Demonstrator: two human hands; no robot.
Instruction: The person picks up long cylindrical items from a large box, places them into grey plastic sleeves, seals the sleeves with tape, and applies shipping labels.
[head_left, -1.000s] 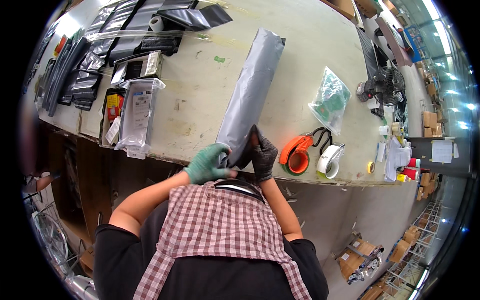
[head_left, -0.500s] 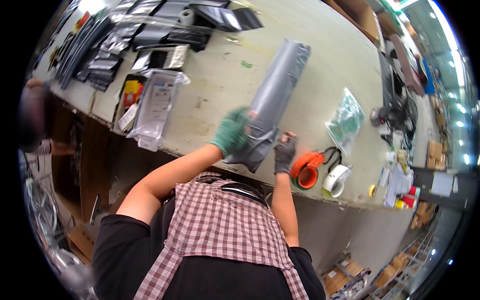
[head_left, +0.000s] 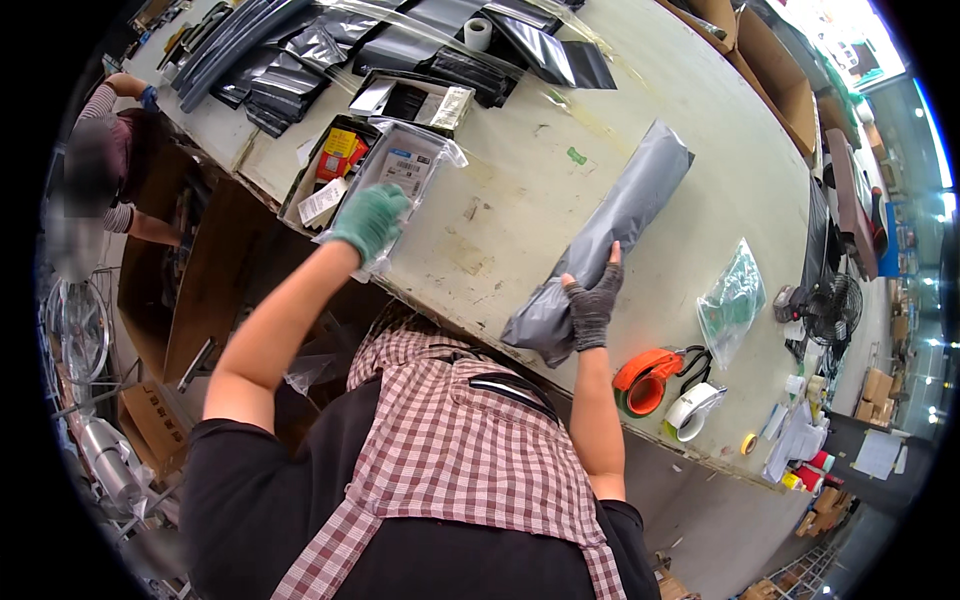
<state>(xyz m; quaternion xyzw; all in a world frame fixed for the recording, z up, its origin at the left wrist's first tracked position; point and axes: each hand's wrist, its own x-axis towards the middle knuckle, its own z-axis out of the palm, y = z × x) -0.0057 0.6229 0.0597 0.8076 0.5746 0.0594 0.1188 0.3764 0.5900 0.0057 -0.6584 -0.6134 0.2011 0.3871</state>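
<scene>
A long grey plastic mailing bag [head_left: 625, 205], wrapped around something elongated, lies slantwise on the table. My right hand [head_left: 594, 305], in a dark fingerless glove, grips its near end, thumb on top and fingers along the right side. Over to the left, my left hand [head_left: 372, 222] in a green glove is over a tray of printed labels [head_left: 408, 168] lined with clear plastic. Its fingers bend down out of sight, so what they touch is hidden. Beside that tray stands a box [head_left: 335, 160] with red-and-yellow and white items.
Orange tape dispenser [head_left: 645, 382], black-handled scissors [head_left: 695, 362], a white tape roll [head_left: 692, 412] and a clear bag with green contents [head_left: 732, 305] lie right. A small fan [head_left: 832, 308] stands beyond. Black mailing bags [head_left: 420, 40] cover the far left. Another person [head_left: 110, 165] works at left.
My left hand has left the grey mailing bag and moved left to the label tray. My right hand has come onto the bag's near end. The view has shifted.
</scene>
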